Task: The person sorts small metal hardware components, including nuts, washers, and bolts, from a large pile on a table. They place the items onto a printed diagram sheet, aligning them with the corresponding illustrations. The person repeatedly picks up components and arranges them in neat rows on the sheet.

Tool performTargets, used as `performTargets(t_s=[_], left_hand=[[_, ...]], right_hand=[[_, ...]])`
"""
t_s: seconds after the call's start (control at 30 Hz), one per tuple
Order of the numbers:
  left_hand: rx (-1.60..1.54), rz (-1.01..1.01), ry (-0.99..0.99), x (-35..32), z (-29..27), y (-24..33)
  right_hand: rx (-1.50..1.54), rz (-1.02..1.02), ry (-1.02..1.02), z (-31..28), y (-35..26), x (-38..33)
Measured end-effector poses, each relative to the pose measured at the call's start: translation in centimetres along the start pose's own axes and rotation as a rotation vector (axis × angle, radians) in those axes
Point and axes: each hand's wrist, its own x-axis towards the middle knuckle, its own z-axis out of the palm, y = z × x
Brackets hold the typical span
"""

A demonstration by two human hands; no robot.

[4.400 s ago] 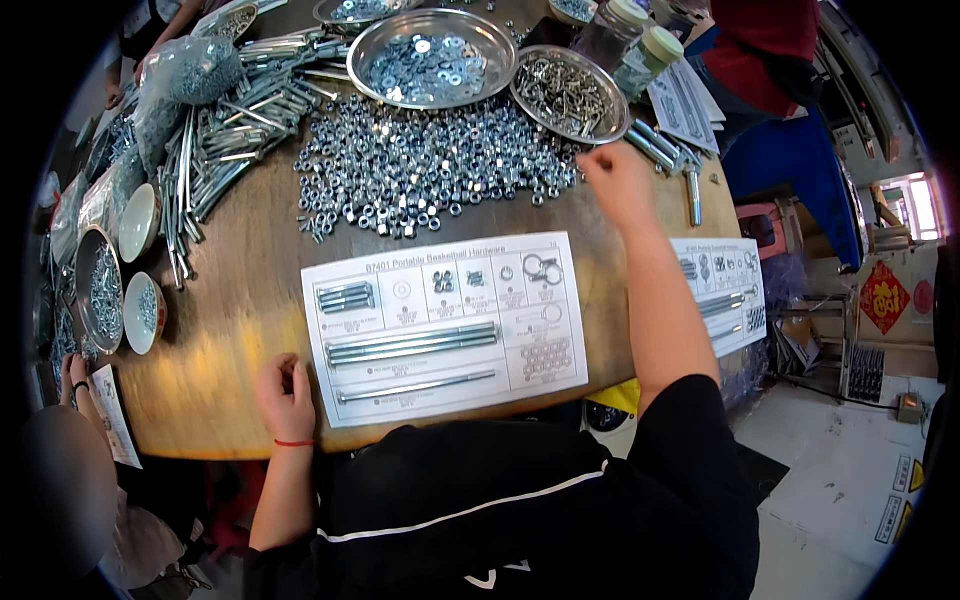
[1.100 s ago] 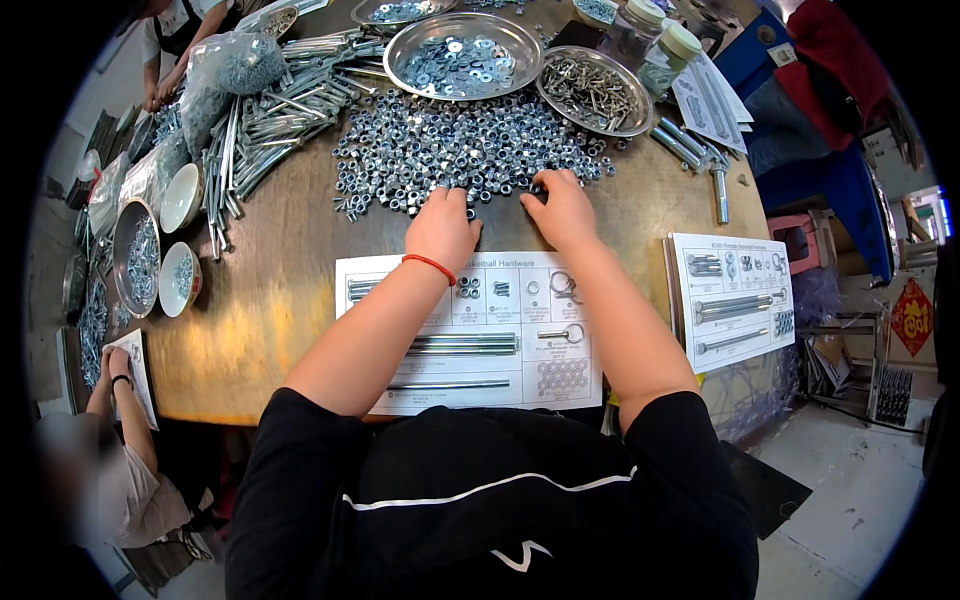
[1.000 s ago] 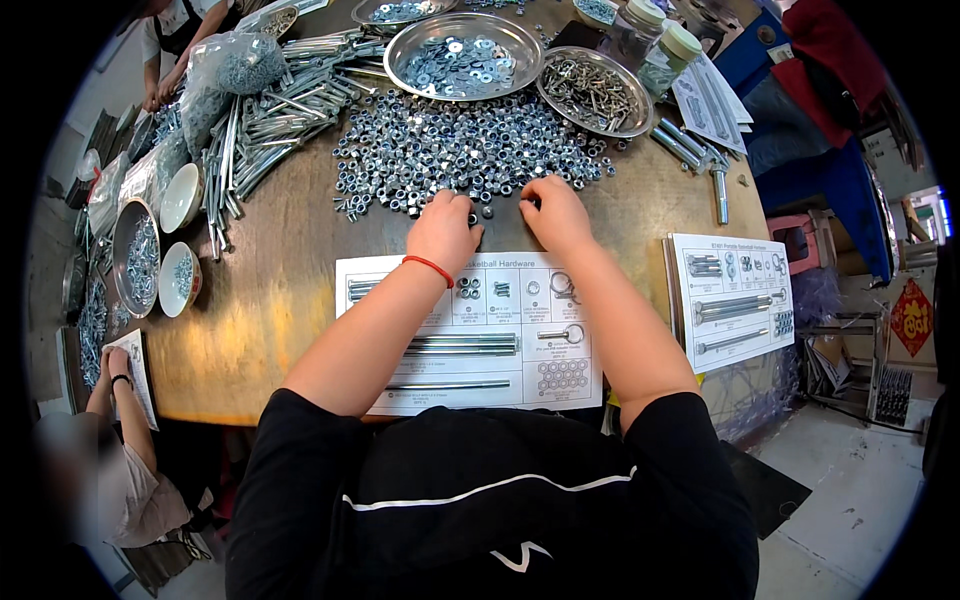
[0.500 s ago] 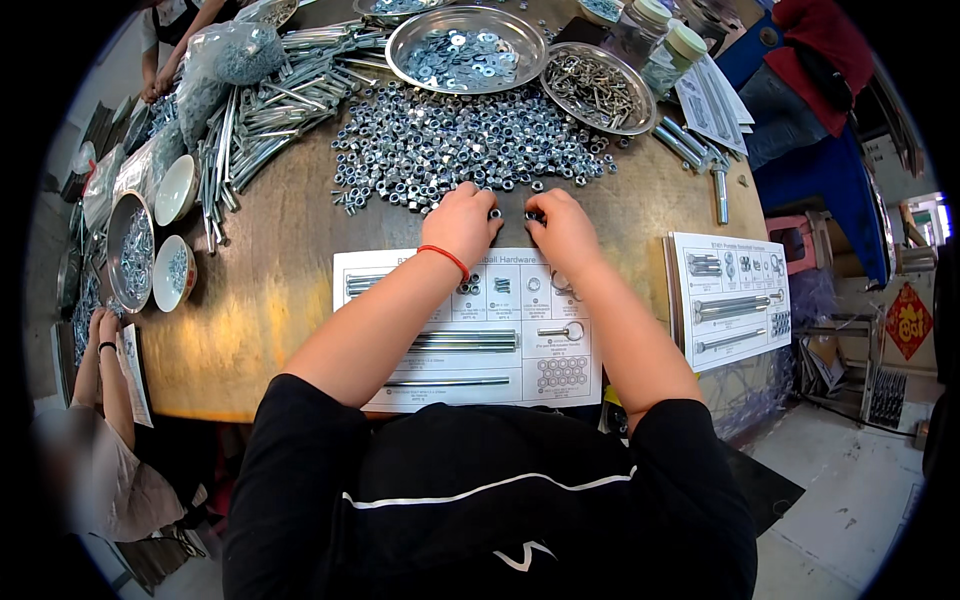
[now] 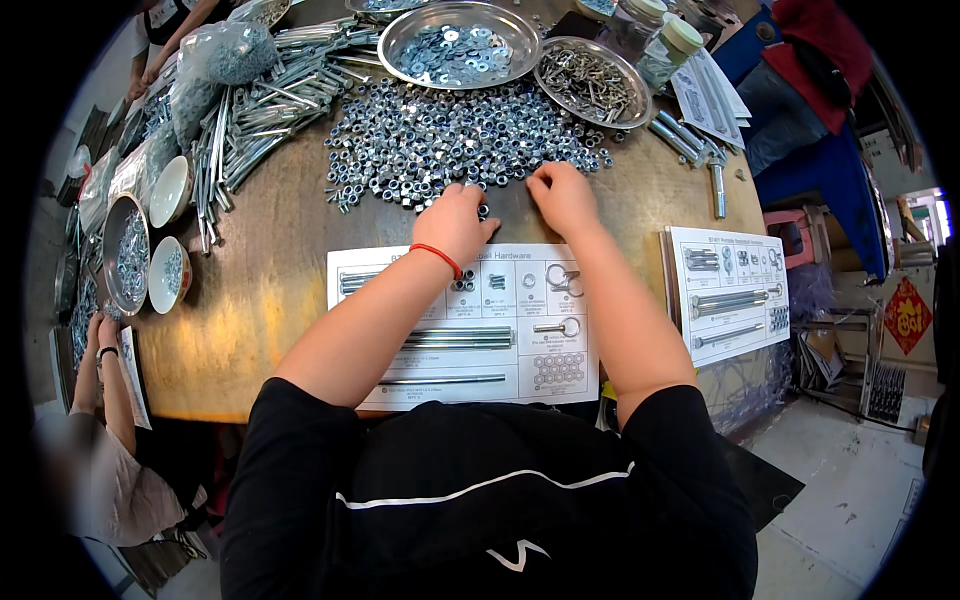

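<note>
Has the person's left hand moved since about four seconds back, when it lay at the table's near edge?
Yes. The left hand has gone forward across the printed parts sheet and now rests at the near edge of the pile of nuts, beside the right hand.

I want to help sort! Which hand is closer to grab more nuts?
Probably the left hand: its fingers already touch the nut pile edge. The right hand is equally near, so it's close.

At twelve o'clock on the counter (image 5: 260,300) sit a pan of washers (image 5: 455,42) and a pan of screws (image 5: 592,80). Long bolts (image 5: 265,100) lie at ten o'clock, bowls (image 5: 170,230) at nine. A second sheet (image 5: 730,290) lies at three o'clock.
</note>
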Motion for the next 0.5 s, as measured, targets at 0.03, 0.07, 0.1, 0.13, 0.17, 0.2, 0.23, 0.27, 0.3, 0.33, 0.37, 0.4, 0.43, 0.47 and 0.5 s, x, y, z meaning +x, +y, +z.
performTargets(t_s=[0.03, 0.07, 0.1, 0.13, 0.17, 0.2, 0.23, 0.27, 0.3, 0.33, 0.37, 0.4, 0.43, 0.47, 0.5], left_hand=[[0.01, 0.022, -0.01, -0.3, 0.1, 0.0], [0.019, 0.044, -0.02, -0.5, 0.2, 0.0], [0.027, 0.054, -0.023, -0.4, 0.3, 0.1], [0.031, 0.059, -0.021, -0.6, 0.3, 0.2], [0.035, 0.064, -0.018, -0.8, 0.1, 0.3], [0.038, 0.06, -0.013, -1.0, 0.0, 0.2], [0.033, 0.069, -0.006, -1.1, 0.1, -0.1], [0.028, 0.079, 0.0, -1.2, 0.4, -0.4], [0.025, 0.091, 0.003, -1.3, 0.5, -0.5], [0.032, 0.084, 0.003, -1.4, 0.6, -0.5], [0.039, 0.077, 0.003, -1.3, 0.5, -0.4], [0.048, 0.073, -0.003, -1.4, 0.6, -0.2], [0.055, 0.07, -0.003, -1.1, 0.8, -0.3], [0.065, 0.066, 0.015, -0.9, 0.8, 0.0], [0.092, 0.074, 0.005, -0.3, 0.9, 0.1]], right_hand=[[0.006, 0.039, -0.052, -0.3, -0.2, 0.4], [0.032, 0.15, -0.134, -0.7, -0.5, 1.1], [0.049, 0.136, -0.06, -0.3, -0.2, 1.2], [0.065, 0.121, 0.014, 0.0, 0.1, 1.2], [0.081, 0.064, 0.0, 0.2, 0.6, 0.8], [0.097, 0.002, -0.022, 0.2, 0.0, -0.2], [0.113, -0.06, -0.044, 0.3, -0.3, -1.1], [0.094, -0.095, -0.048, 0.4, -0.4, -1.6], [0.076, -0.127, -0.051, 0.6, -0.4, -2.3], [0.058, -0.158, -0.053, 0.7, -0.4, -2.8], [0.054, -0.166, -0.042, 0.6, -0.4, -3.0], [0.041, -0.176, -0.038, 0.6, -0.3, -3.3], [0.027, -0.185, -0.033, 0.6, -0.3, -3.1], [0.013, -0.193, -0.027, 0.5, -0.2, -3.0], [0.013, -0.184, -0.006, 0.1, -0.2, -3.1]])
